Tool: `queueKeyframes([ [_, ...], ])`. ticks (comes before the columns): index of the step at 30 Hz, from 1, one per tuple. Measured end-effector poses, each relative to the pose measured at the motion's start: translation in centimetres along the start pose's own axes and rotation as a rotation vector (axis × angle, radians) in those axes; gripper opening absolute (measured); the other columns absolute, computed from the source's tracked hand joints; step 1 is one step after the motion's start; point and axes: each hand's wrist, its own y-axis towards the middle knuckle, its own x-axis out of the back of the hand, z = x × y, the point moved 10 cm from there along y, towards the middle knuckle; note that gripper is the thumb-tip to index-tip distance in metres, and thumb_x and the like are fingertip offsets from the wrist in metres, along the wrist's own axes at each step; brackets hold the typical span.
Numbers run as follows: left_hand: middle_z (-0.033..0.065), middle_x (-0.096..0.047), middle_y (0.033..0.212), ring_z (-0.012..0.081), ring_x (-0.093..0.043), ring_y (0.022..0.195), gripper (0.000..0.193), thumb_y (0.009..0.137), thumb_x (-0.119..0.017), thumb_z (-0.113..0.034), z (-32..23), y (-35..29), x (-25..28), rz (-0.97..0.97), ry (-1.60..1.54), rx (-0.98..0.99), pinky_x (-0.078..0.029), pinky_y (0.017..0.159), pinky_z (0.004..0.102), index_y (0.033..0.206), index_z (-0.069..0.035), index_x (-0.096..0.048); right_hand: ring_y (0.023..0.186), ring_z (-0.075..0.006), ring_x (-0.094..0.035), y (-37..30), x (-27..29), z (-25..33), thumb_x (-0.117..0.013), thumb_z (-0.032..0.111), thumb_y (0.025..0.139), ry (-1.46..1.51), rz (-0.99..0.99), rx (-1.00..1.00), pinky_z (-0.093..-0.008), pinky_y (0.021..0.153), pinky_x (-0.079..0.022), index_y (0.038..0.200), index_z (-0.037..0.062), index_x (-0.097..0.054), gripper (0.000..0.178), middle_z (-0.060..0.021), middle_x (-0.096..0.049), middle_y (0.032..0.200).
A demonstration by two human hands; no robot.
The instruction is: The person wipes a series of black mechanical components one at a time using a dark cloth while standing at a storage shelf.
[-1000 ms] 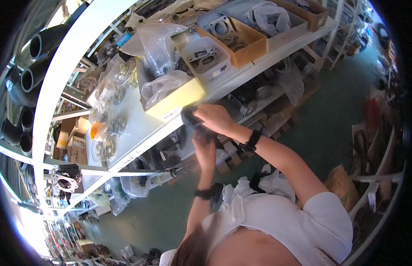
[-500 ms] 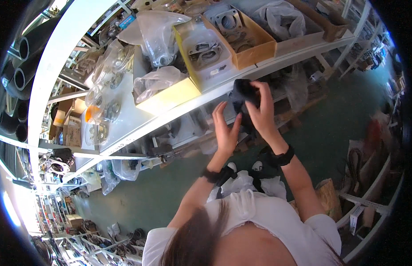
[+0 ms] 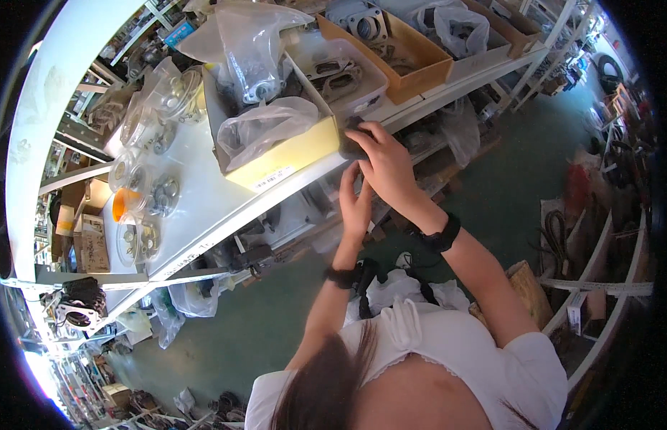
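My right hand (image 3: 391, 168) is closed on a black, cloth-like bundle (image 3: 350, 145) at the shelf's front edge. Its fingers curl over the top, and the exact kind of the bundle does not show. Just below it, my left hand (image 3: 356, 204) points upward with thumb and fingers apart, its tips near the right palm and the bundle's underside. Directly beside the bundle stands a yellow-fronted carton (image 3: 283, 168) with a clear plastic bag (image 3: 265, 129) in it. Behind are a translucent tub (image 3: 348, 82) of metal gaskets and a brown cardboard box (image 3: 412, 79) with flat metal parts.
Round clear jars (image 3: 136, 236) stand at the left on the white shelf (image 3: 204, 197), one with an orange part. A lower shelf holds bagged parts (image 3: 194, 297). Green floor (image 3: 276, 301) lies below, and another rack (image 3: 599, 287) is at the right.
Both hands and the black bundle have shifted left, toward the yellow-fronted carton. The right hand has turned over the bundle, and the left hand has come closer beneath it. The view has shifted too.
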Motion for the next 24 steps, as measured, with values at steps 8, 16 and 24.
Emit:
queueKeyframes([
  [8, 0.0102, -0.055, 0.089, 0.0183, -0.052, 0.076, 0.021, 0.082, -0.057, -0.010, -1.3, -3.7, 1.6, 0.230, 0.263, 0.018, -0.042, 0.066, 0.0279, 0.099, 0.001, -0.051, 0.091, -0.0311, -0.054, -5.7, -1.4, 0.3, -0.060, -0.006, 0.063, 0.060, 0.013, -0.052, -0.0368, 0.072, -0.047, 0.102, 0.0081, -0.056, 0.042, -0.0104, -0.051, 0.104],
  [16, 0.0088, -0.052, 0.079, 0.0150, -0.049, 0.070, 0.018, 0.085, -0.053, -0.009, -2.8, -6.7, 11.5, -0.181, 0.221, 0.040, -0.042, 0.065, 0.0266, 0.098, 0.003, -0.050, 0.076, -0.0262, -0.057, -4.6, -5.6, 6.5, -0.067, 0.003, 0.059, 0.217, -0.006, 0.066, -0.0332, 0.059, -0.048, 0.096, 0.0109, -0.057, 0.039, -0.0066, -0.053, 0.093],
  [24, 0.0034, -0.055, 0.080, 0.0095, -0.047, 0.074, 0.011, 0.087, -0.046, -0.003, -4.5, -4.3, 11.7, -0.145, 0.231, 0.077, -0.040, 0.066, 0.0217, 0.094, 0.003, -0.052, 0.068, -0.0250, -0.056, -4.1, -8.1, 7.3, -0.065, 0.005, 0.065, 0.153, 0.031, 0.113, -0.0342, 0.054, -0.045, 0.089, 0.0104, -0.056, 0.027, -0.0054, -0.051, 0.080],
])
